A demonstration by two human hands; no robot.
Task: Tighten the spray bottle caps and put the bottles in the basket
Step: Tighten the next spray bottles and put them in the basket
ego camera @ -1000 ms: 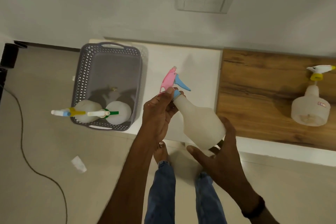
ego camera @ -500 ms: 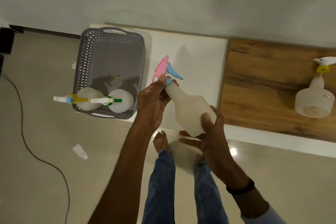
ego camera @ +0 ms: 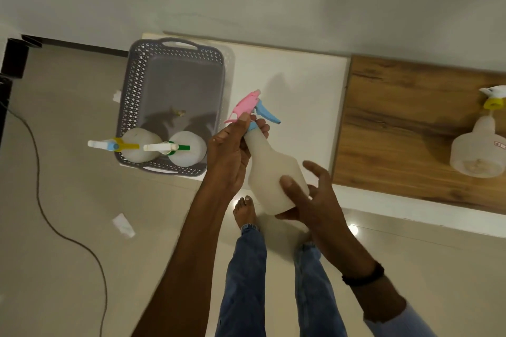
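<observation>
A translucent white plastic spray bottle (ego camera: 273, 169) with a pink-and-blue trigger head (ego camera: 253, 107) is held tilted in the air over the near edge of the white counter top (ego camera: 301, 82). Its head is pointed up and away, just beside the grey perforated plastic basket (ego camera: 128, 96). The neck is gripped by the left hand (ego camera: 230, 153), whose fingers are wrapped round the blue cap collar directly under the trigger. The wide lower end is cradled by the right hand (ego camera: 312, 200): the thumb is pressed on the bottle's body, the lower fingers are curled beneath the base, and the forefinger is lifted clear. Whether the cap is fully seated cannot be told, as the collar is largely covered by fingers. Two further white bottles are stood side by side in the near end of the basket, a yellow-collared bottle (ego camera: 139, 156) on the left and a green-collared bottle (ego camera: 191, 159) on the right. Both nozzles are pointed left, and the yellow-collared one's is carried out past the basket wall. Another white spray bottle with a yellow cap (ego camera: 476, 156) is stood well apart on the brown wood-grain panel (ego camera: 397, 131) to the right. A black cable (ego camera: 41, 200) and a white paper scrap (ego camera: 123, 224) are seen on the beige floor (ego camera: 68, 268). Blue jeans (ego camera: 246, 282) and a bare foot (ego camera: 245, 210) are visible below the hands.
</observation>
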